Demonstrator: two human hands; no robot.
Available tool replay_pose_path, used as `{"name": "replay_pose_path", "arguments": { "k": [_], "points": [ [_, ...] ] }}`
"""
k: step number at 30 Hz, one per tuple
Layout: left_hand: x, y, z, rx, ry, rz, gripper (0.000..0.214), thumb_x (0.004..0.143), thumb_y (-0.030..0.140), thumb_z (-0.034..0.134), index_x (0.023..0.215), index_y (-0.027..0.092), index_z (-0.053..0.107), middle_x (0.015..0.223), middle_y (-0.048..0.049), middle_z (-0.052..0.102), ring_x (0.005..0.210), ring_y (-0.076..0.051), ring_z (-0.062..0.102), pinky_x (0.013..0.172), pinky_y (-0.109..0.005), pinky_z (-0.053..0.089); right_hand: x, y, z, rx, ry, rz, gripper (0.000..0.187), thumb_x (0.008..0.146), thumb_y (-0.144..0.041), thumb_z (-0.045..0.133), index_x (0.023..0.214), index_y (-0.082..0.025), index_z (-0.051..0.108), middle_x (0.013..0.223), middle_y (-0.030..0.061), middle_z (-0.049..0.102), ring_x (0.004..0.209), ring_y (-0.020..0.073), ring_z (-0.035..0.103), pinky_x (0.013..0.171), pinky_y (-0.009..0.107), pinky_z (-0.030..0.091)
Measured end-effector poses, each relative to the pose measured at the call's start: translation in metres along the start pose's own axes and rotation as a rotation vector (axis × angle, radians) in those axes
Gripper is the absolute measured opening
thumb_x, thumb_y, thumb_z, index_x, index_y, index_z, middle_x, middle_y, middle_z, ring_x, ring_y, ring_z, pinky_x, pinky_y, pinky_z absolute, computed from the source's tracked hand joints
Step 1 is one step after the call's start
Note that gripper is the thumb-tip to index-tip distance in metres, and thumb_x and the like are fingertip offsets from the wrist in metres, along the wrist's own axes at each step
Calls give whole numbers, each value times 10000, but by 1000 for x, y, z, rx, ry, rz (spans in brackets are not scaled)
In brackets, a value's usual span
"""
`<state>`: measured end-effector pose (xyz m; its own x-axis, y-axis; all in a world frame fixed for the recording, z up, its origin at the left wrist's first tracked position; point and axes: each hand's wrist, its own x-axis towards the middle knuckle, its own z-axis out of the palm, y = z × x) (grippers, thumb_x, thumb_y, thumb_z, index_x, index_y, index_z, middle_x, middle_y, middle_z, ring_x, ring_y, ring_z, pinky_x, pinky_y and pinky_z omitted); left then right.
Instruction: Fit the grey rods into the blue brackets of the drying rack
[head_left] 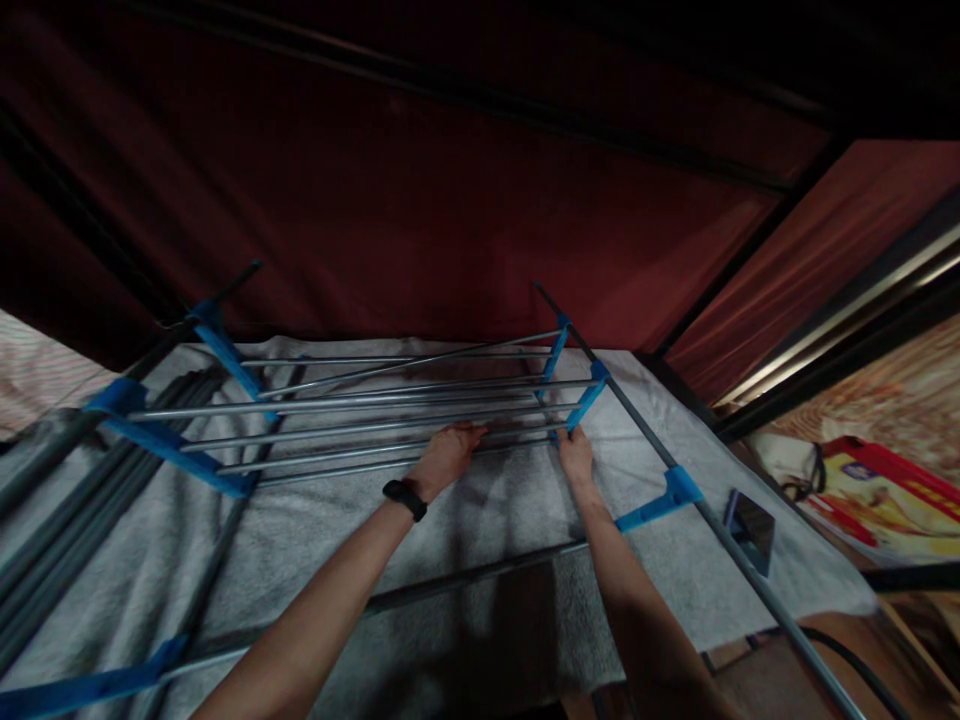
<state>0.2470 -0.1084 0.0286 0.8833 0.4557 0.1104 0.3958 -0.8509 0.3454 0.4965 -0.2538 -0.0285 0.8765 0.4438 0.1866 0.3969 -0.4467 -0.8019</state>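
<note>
A rack of grey metal tubes [397, 403] joined by blue plastic brackets [176, 450] lies on a grey cloth. My left hand [448, 458], with a black band on its wrist, is closed around one of the lower cross tubes near the middle of the rack. At the right end of the same tubes, my right hand [575, 455] grips the lower end of a blue bracket [586, 405]. Its fingertips are partly hidden behind that bracket. One thin tube [420, 358] runs slantwise across the back part of the rack.
Several loose tubes [112, 500] lie in a bundle at the left. Another blue bracket [660, 503] sits on the right side pole. A phone [752, 530] rests on the cloth [525, 610] beyond that pole. Red-and-yellow packaging [885, 500] lies at the far right. Dark red fabric [450, 210] hangs behind.
</note>
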Motion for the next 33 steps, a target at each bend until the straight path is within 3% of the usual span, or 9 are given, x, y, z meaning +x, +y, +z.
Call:
{"name": "replay_pose_path", "arguments": {
  "k": [5,8,10,14,17,20,23,27,33],
  "points": [
    [-34,10,0,21,199,114,458,1048,159,525,1490,234,617,1456,-141,646,1341,-257,593,1155,-467,474,-14,7,-6,58,-44,-29,293,866,-481,521,964,-234,645,911,114,741,961,307,683,865,410,530],
    [-75,3,3,23,186,150,451,1036,116,515,1441,255,656,1380,-126,683,1283,-247,615,1122,-455,505,-34,27,-5,96,101,-114,330,872,-478,530,1045,-226,655,935,116,721,965,303,674,871,416,536],
    [-105,-12,5,-2,160,87,412,1028,115,519,1371,250,703,1268,-116,728,1201,-242,655,1082,-443,534,-51,39,1,71,125,-167,342,876,-454,513,1069,-215,664,983,137,710,977,313,669,905,451,541],
    [-158,-61,5,-112,263,-273,350,1010,106,477,1168,209,771,1103,-95,775,1070,-221,712,1004,-384,573,-83,33,27,-10,-143,-408,345,919,-375,449,1140,-252,684,1149,137,707,1112,322,659,1017,513,531],
    [-189,-101,-1,-134,481,-693,281,959,99,503,1046,182,756,1079,-90,772,1027,-215,719,957,-350,578,-97,8,55,-69,-303,-621,404,945,-280,405,1236,-252,684,1290,126,692,1245,301,622,1107,509,486],
    [-213,-131,-8,-42,672,-955,270,930,113,501,1113,133,698,1102,-145,738,1095,-263,688,948,-401,573,-103,-18,83,-162,-383,-738,437,962,-224,404,1299,-228,682,1333,133,696,1247,311,617,1116,522,457],
    [-225,-148,-13,39,795,-1111,318,859,85,535,1147,140,659,1035,-147,719,1086,-284,684,892,-407,577,-104,-34,106,-255,-437,-798,434,974,-191,425,1310,-242,695,1289,134,729,1204,326,629,1105,525,433],
    [-219,-162,-16,-2,704,-1156,240,836,80,547,1023,186,653,948,-102,685,939,-248,683,823,-369,561,-102,-39,121,-278,-463,-821,382,990,-197,459,1227,-305,739,1197,111,759,1141,326,651,1051,505,444],
    [-210,-173,-15,-12,678,-1165,59,904,145,566,889,194,595,1078,-120,657,1071,-247,644,951,-366,520,-96,-29,121,-185,-512,-813,317,1005,-272,490,1138,-341,770,1122,79,769,1039,297,675,965,466,484]
  ]
}}
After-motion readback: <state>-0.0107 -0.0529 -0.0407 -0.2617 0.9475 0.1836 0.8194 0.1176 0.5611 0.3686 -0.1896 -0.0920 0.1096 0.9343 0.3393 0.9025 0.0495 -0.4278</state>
